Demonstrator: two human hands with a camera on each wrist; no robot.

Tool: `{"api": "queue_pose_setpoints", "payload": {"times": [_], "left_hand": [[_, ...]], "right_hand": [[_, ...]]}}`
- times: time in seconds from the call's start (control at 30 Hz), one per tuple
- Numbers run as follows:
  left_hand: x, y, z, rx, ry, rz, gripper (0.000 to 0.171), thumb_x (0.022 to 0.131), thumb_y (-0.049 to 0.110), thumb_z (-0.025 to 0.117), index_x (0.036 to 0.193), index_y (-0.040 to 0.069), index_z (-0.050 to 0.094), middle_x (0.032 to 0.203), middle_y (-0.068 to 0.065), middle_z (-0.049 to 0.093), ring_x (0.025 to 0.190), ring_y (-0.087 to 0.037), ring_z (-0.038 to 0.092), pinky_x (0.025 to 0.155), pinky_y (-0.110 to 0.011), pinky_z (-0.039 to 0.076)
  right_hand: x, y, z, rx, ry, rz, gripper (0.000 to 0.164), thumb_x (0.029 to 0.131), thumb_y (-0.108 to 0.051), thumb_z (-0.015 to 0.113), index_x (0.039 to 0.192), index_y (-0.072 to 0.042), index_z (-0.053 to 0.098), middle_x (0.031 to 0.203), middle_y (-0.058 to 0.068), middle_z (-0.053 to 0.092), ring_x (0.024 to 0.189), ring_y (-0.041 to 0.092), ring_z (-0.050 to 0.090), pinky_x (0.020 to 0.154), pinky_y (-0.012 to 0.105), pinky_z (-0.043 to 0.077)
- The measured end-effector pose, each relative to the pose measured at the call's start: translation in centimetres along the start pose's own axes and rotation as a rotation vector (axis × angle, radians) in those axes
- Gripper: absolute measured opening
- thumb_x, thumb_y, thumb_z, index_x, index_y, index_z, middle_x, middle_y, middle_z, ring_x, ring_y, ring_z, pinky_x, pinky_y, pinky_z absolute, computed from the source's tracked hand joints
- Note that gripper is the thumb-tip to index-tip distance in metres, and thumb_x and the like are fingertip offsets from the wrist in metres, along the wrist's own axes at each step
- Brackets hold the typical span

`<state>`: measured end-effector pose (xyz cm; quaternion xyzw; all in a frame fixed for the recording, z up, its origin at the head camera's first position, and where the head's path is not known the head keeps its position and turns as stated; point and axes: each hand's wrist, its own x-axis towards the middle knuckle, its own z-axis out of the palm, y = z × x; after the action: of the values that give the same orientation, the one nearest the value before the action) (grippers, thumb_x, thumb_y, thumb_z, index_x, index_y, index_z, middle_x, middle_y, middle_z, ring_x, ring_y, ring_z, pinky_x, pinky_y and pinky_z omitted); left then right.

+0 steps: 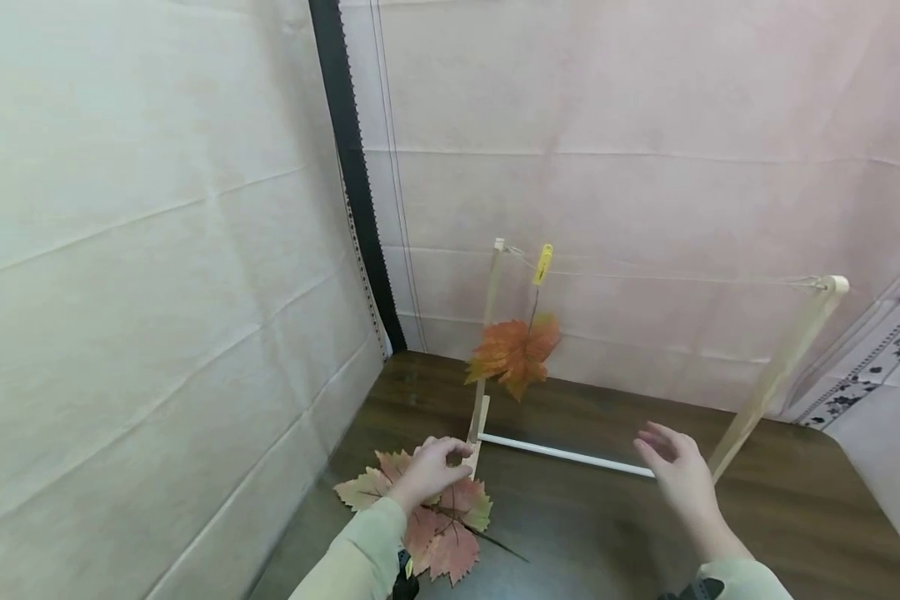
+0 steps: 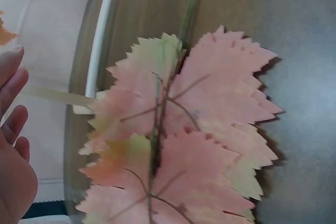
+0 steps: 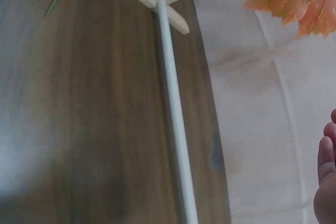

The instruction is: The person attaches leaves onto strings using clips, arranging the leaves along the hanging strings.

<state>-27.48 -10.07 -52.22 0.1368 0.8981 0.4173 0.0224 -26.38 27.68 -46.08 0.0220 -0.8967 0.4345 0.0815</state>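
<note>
My left hand (image 1: pixel 429 472) hovers over a pile of pink and green maple leaves (image 1: pixel 444 546) on the table, fingers loosely bent and nothing between them. In the left wrist view the leaves (image 2: pixel 205 93) lie overlapping on their dark stems. To the right, my right hand (image 1: pixel 681 477) is raised near the white rod (image 1: pixel 570 454), its fingers loosely bent and empty. An orange maple leaf (image 1: pixel 516 354) hangs by its stem from a yellow clip (image 1: pixel 543 265) on a thin string (image 1: pixel 660 277). That string runs between two wooden posts.
The left wooden post (image 1: pixel 491 292) stands on a short foot; the right wooden post (image 1: pixel 776 375) leans outward beside my right hand. The white rod joins them low over the dark wooden table (image 1: pixel 570 517). Pale cloth walls (image 1: pixel 157 250) enclose the left and back.
</note>
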Motion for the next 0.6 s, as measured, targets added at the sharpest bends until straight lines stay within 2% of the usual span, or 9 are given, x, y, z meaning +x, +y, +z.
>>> {"api": "queue_pose_setpoints", "payload": {"times": [0.07,0.17,0.27,0.3,0.37,0.43,0.5,0.57,0.6], "left_hand": [[-0.2,-0.4,0.4,0.012,0.002,0.003,0.02,0.087,0.024,0.066,0.106,0.019,0.066,0.106,0.005,0.062,0.1,-0.024,0.049,0.088,-0.049,0.034],[-0.5,-1.4,1.4,0.028,-0.011,-0.012,0.018,0.087,0.02,0.067,0.104,0.017,0.067,0.103,0.004,0.063,0.099,-0.023,0.049,0.088,-0.051,0.032],[-0.7,-2.6,2.8,0.058,-0.023,-0.02,0.017,0.085,0.018,0.068,0.102,0.017,0.067,0.099,0.005,0.064,0.097,-0.022,0.05,0.087,-0.052,0.034],[-0.8,-3.0,3.2,0.064,-0.027,-0.022,0.017,0.085,0.017,0.068,0.102,0.016,0.068,0.098,0.005,0.064,0.097,-0.022,0.051,0.088,-0.052,0.035],[-1.1,-3.7,3.9,0.079,-0.023,-0.021,0.017,0.084,0.016,0.069,0.101,0.015,0.068,0.096,0.005,0.065,0.096,-0.021,0.051,0.089,-0.053,0.033],[-1.3,-4.2,4.6,0.098,-0.003,-0.015,0.017,0.083,0.015,0.069,0.1,0.014,0.068,0.094,0.005,0.066,0.094,-0.02,0.051,0.088,-0.053,0.033],[-1.5,-4.7,5.4,0.12,0.019,-0.004,0.017,0.083,0.014,0.069,0.101,0.015,0.069,0.094,0.005,0.066,0.092,-0.019,0.051,0.087,-0.052,0.033],[-1.7,-5.1,6.2,0.166,0.041,-0.008,0.017,0.084,0.016,0.068,0.101,0.019,0.069,0.095,0.009,0.066,0.091,-0.015,0.05,0.085,-0.05,0.032],[-1.8,-5.3,6.7,0.184,0.05,-0.009,0.018,0.083,0.015,0.068,0.1,0.02,0.07,0.096,0.011,0.066,0.09,-0.014,0.05,0.082,-0.049,0.033]], "right_hand": [[-0.4,0.6,-0.2,-0.029,0.023,0.002,0.054,0.094,-0.04,0.053,0.132,-0.001,0.048,0.124,0.016,0.053,0.111,0.03,0.054,0.085,0.035,0.045],[-1.1,2.1,-0.7,-0.066,0.054,0.0,0.05,0.094,-0.037,0.055,0.128,-0.001,0.051,0.119,0.016,0.06,0.097,0.007,0.059,0.075,0.016,0.044],[-2.1,4.0,-1.5,-0.075,0.059,0.029,0.051,0.092,-0.037,0.058,0.128,0.0,0.052,0.116,0.017,0.063,0.085,-0.015,0.05,0.069,0.008,0.041],[-2.5,4.7,-1.8,-0.09,0.057,0.041,0.052,0.092,-0.038,0.058,0.127,0.0,0.052,0.115,0.017,0.063,0.083,-0.019,0.046,0.068,0.009,0.041],[-3.3,6.1,-2.2,-0.114,0.044,0.064,0.054,0.091,-0.04,0.059,0.127,0.001,0.052,0.111,0.011,0.066,0.081,-0.022,0.042,0.067,0.01,0.04],[-4.1,7.7,-2.5,-0.103,0.042,0.064,0.053,0.09,-0.036,0.062,0.124,0.004,0.053,0.103,0.003,0.069,0.08,-0.022,0.044,0.066,0.01,0.04],[-4.6,9.2,-2.7,-0.063,0.058,0.053,0.047,0.089,-0.029,0.065,0.12,0.005,0.055,0.093,-0.011,0.068,0.079,-0.02,0.047,0.065,0.009,0.04],[-4.9,10.7,-3.0,-0.001,0.069,0.04,0.036,0.088,-0.023,0.066,0.114,0.0,0.058,0.087,-0.025,0.063,0.077,-0.019,0.049,0.063,0.007,0.041],[-5.0,11.3,-3.1,0.039,0.081,0.03,0.027,0.087,-0.019,0.068,0.11,-0.006,0.061,0.085,-0.027,0.061,0.076,-0.018,0.051,0.062,0.006,0.041]]}}
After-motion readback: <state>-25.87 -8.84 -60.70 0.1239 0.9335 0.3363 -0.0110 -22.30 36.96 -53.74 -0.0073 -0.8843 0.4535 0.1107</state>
